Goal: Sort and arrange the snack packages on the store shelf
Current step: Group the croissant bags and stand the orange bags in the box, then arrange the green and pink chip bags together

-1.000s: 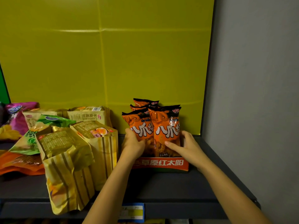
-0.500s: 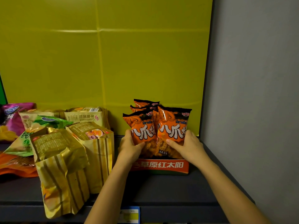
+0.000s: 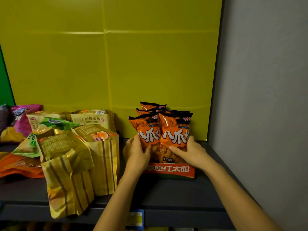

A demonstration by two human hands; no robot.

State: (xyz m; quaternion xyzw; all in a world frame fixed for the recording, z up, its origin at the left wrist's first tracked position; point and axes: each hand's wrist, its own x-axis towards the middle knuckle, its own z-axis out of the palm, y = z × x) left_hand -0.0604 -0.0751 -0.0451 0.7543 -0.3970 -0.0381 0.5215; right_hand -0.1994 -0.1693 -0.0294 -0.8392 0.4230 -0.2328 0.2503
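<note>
Orange bags (image 3: pixel 176 130) upright in rows inside red tray (image 3: pixel 170 170), 4 o'clock on shelf (image 3: pixel 166 192). Left grip (image 3: pixel 136 152) clasps front-left bag, right grip (image 3: pixel 191 153) clasps front-right, likely squaring the pair. This group looks nearly done. Remaining: gold striped bags (image 3: pixel 66 172) slumped at 8 o'clock; green bag (image 3: pixel 55 124) and purple bag (image 3: pixel 20 117) jumbled at 9 o'clock, unsorted.

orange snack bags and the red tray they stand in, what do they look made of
The orange snack bags look like thin glossy plastic film: bright glints run down their fronts and the surface wrinkles softly. The red tray looks like printed cardboard with a matte finish. Its front face is flat and its corner is sharply folded, though thin rigid plastic cannot be ruled out.
</note>
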